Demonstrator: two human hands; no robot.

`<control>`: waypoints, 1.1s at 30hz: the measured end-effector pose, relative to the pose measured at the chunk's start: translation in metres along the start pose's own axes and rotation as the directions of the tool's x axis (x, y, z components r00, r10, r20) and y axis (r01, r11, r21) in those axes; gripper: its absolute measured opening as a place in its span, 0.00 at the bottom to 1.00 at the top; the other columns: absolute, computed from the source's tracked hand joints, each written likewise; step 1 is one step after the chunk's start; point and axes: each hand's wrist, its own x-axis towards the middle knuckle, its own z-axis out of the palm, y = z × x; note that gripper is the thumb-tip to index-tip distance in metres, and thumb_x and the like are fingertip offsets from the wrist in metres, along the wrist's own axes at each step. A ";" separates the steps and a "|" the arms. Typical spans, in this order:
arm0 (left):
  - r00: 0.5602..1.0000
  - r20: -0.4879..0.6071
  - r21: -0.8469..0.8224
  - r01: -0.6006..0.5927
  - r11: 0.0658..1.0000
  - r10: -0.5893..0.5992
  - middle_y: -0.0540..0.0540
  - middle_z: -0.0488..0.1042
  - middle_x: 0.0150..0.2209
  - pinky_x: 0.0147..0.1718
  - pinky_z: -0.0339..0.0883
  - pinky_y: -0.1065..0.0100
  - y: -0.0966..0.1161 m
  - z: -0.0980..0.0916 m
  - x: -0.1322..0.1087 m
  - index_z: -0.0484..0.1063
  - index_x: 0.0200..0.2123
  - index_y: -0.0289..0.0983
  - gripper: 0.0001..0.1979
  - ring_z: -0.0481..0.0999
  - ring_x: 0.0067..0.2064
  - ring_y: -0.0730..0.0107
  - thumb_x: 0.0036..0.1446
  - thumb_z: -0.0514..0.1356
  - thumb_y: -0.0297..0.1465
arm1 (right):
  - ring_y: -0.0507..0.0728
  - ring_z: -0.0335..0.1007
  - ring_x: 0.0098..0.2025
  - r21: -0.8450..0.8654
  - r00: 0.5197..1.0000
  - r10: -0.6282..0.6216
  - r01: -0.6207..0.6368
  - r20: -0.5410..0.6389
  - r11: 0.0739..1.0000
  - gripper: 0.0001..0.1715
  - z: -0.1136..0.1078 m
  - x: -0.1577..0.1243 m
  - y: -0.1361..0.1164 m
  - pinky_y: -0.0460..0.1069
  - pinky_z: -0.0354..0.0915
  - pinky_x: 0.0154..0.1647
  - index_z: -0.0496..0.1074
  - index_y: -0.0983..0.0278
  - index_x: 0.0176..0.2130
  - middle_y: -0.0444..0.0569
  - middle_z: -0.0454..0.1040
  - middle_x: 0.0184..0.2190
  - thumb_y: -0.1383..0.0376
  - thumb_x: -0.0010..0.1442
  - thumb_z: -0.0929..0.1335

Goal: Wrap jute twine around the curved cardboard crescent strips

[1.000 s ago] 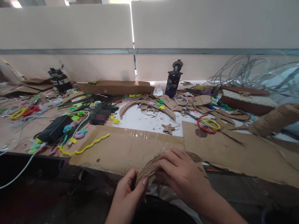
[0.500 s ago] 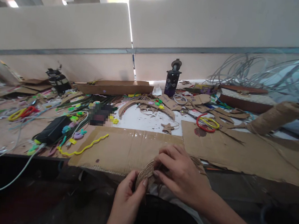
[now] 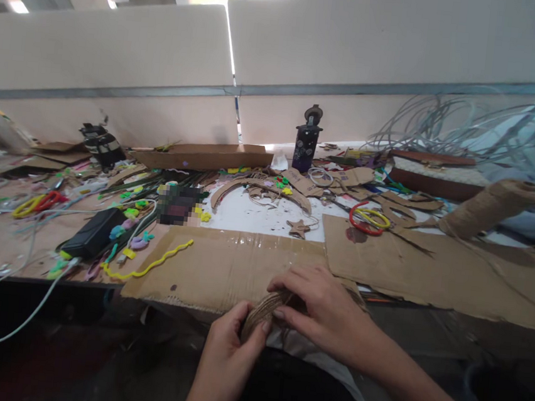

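At the table's front edge, my left hand [image 3: 233,350] grips a curved piece wrapped in brown twine [image 3: 260,311], thumb on the near side and fingers behind it. My right hand [image 3: 320,313] is bent over the same piece, its thumb and fingers closed on the upper part. The right hand covers much of the piece, so its full shape is hidden. Beneath and beyond the hands lies a flat cardboard sheet [image 3: 233,263]. A large spool of brown twine [image 3: 489,209] rests on its side at the right, a strand trailing over the cardboard.
Red and yellow scissors [image 3: 372,220] lie right of a twine-wrapped star [image 3: 297,228]. A cardboard arc [image 3: 230,190] sits behind. On the left are a black box-shaped device [image 3: 94,232], white cables, and a yellow wavy strip [image 3: 157,262]. A dark bottle [image 3: 306,144] stands at the back.
My right hand's fingers have lowered and closed in over the twine-wrapped piece, which now shows less of its face. My left hand keeps its grip, tilted slightly.
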 end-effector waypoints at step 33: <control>0.981 0.017 -0.362 0.185 0.914 -0.192 0.52 0.71 0.19 0.20 0.58 0.74 -0.012 0.012 0.014 0.76 0.39 0.32 0.20 0.65 0.19 0.75 0.51 0.69 0.43 | 0.60 0.69 0.48 -0.240 0.922 -0.297 0.238 -0.249 0.941 0.06 0.010 -0.008 0.014 0.56 0.60 0.52 0.71 0.63 0.38 0.51 0.76 0.47 0.72 0.67 0.65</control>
